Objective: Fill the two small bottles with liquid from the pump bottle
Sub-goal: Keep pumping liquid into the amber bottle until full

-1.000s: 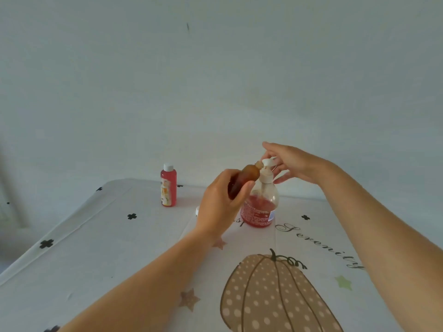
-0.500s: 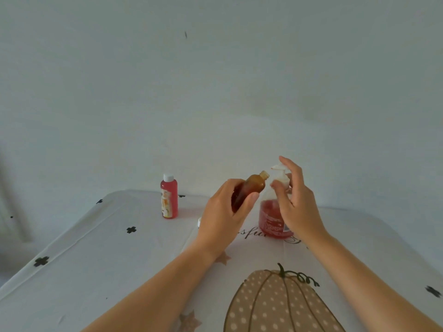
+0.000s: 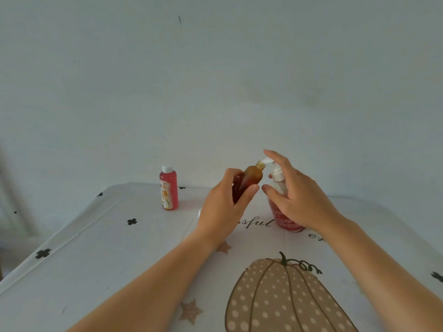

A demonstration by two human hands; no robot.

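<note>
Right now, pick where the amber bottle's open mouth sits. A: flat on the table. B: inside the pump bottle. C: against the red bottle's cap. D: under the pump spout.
D: the left hand tilts the amber bottle so its mouth meets the pump spout.

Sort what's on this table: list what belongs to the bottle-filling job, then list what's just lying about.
In the job:
- amber bottle, uncapped, tilted, held in left hand
- pump bottle, right hand on its pump
- red bottle, capped, standing apart

Lying about:
- pumpkin-print tablecloth
- small white object behind the left hand, mostly hidden
</note>
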